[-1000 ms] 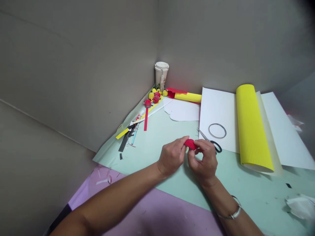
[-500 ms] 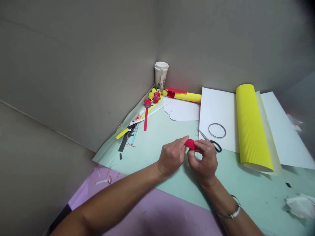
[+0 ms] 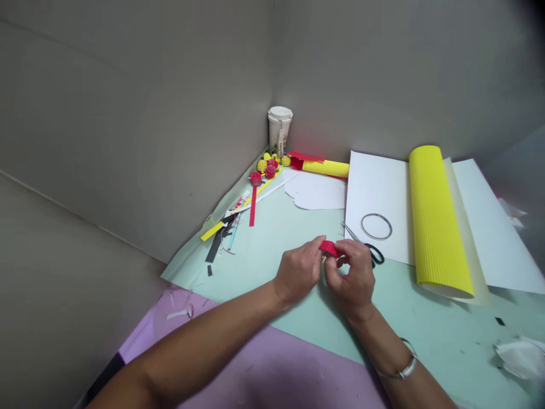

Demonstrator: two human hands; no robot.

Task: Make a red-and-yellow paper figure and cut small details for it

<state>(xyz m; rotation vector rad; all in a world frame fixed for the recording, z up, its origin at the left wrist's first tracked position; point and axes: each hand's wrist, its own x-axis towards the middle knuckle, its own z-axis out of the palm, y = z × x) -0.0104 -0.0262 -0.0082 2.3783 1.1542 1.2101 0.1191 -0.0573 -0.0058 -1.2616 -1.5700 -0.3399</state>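
Slightly turned since earlier, ridged red piece pinched between both hands, near scissors.

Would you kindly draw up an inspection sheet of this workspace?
Surface: pale green sheet over a purple one.
Things in hand: red ribbed piece, between both hands.
Clutter: loose strips, red and yellow balls, scissors partly hidden by the right hand, yellow roll.
Hands: left hand and right hand bare, fingers pinching the red piece; bracelet on the right arm.
Cables: nothing seen.
Surroundings: grey walls; lidded cup in their corner.
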